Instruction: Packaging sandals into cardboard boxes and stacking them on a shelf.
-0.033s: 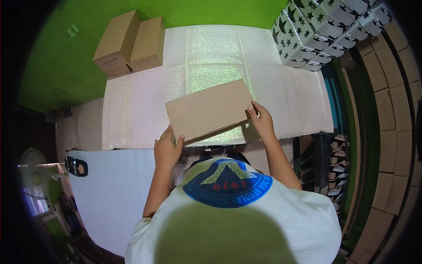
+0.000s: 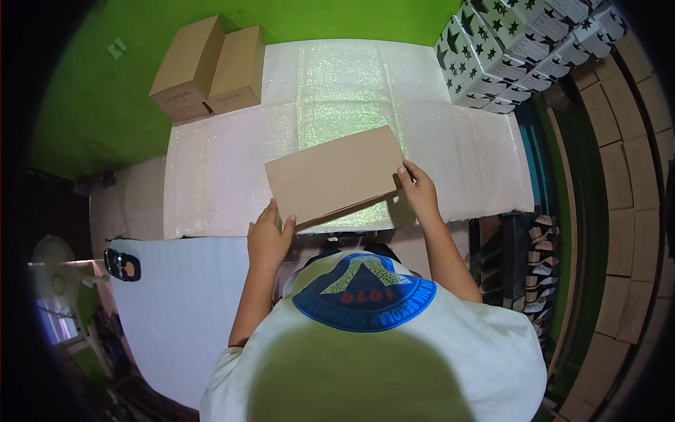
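Note:
A flat brown piece of cardboard [image 2: 336, 174] is held slightly tilted above the front of the glittery white table cover, its right end farther from me. A second layer shows along its near edge, so it may be a folded cardboard box; its underside is hidden. My left hand [image 2: 268, 233] grips the near left corner, thumb on the near edge and fingers along the left end. On the right end, my right hand [image 2: 418, 190] closes with its thumb on top; some of its fingers are out of sight.
Two brown cardboard boxes [image 2: 186, 67] stand at the table's back left. White star-patterned boxes [image 2: 485, 63] are stacked at the back right. A white panel [image 2: 183, 309] with sunglasses [image 2: 122, 266] lies to my left. Shoes [image 2: 540, 264] sit on a rack at right, near stacked brown boxes [image 2: 622, 239].

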Demonstrator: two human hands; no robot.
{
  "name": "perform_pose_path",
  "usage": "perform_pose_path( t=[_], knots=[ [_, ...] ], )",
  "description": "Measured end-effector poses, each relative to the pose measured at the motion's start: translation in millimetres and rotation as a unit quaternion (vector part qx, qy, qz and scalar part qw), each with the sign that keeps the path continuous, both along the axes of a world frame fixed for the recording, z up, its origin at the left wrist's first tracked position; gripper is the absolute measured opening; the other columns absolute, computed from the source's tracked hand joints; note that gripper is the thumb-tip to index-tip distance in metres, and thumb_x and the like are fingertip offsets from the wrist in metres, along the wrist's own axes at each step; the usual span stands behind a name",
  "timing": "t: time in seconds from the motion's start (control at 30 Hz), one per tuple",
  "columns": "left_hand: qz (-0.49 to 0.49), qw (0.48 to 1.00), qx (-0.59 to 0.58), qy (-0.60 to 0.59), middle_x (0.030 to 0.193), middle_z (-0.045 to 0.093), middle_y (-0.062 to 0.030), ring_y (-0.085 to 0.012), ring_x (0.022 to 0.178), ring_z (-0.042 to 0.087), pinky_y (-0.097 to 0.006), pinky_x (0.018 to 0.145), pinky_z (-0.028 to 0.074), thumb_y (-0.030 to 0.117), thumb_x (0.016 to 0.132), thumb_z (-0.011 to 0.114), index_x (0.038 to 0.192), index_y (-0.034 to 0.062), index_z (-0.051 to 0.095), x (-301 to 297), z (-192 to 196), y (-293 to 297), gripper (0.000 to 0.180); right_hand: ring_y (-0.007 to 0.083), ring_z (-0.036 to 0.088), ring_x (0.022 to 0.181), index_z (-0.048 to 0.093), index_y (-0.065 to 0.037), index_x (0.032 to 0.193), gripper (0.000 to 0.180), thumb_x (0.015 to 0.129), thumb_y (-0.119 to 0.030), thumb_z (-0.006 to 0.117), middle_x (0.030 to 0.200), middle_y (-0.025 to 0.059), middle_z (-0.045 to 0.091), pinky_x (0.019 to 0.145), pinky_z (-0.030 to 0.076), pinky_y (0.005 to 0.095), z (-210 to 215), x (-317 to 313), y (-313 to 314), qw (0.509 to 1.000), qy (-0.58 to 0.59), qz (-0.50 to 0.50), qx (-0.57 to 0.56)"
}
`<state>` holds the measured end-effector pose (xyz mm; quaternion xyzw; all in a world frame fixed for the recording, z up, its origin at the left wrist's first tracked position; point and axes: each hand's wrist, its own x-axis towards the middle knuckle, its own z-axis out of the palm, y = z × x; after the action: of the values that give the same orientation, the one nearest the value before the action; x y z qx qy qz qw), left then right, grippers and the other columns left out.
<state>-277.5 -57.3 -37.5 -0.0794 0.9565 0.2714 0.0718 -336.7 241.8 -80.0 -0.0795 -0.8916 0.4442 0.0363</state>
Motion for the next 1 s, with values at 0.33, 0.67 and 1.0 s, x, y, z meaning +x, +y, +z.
perform_pose_path(
  t=[0.33,0.67,1.0],
  knots=[
    [0.043,0.983,0.176,0.031,0.119,0.05,-0.0252,-0.0313,0.115,0.047,-0.035,0.096,0.035,0.034,0.085,0.054,0.126,-0.0088,0.039,-10,-9,-10,0.061,0.0236,0.044,0.111,0.057,0.001,0.103,0.046,0.09,-0.041,0.044,0.113,0.0142,0.053,0.096,0.029,0.0415,19,-3,5,0.93,-0.149,-0.098,-0.322],
    [0.036,0.878,0.446,0.169,0.134,0.037,-0.0184,-0.0279,0.127,0.032,-0.034,0.105,0.021,0.044,0.094,0.03,0.133,-0.0023,0.03,-74,-7,-11,0.06,0.0281,0.03,0.127,0.055,-0.009,0.114,0.047,0.093,-0.046,0.035,0.132,0.0164,0.04,0.104,0.017,0.0419,22,-37,0,0.94,0.043,-0.005,-0.339],
    [-0.109,0.981,-0.148,0.057,0.14,0.028,-0.0153,-0.0371,0.129,0.025,-0.057,0.102,0.018,0.03,0.082,0.056,0.135,0.0128,0.032,-85,-22,4,0.061,0.0388,0.024,0.127,0.048,-0.023,0.125,0.05,0.077,-0.031,0.062,0.14,0.0153,0.028,0.103,0.015,0.0553,9,-38,-24,0.948,-0.017,0.042,0.314]
  ],
)
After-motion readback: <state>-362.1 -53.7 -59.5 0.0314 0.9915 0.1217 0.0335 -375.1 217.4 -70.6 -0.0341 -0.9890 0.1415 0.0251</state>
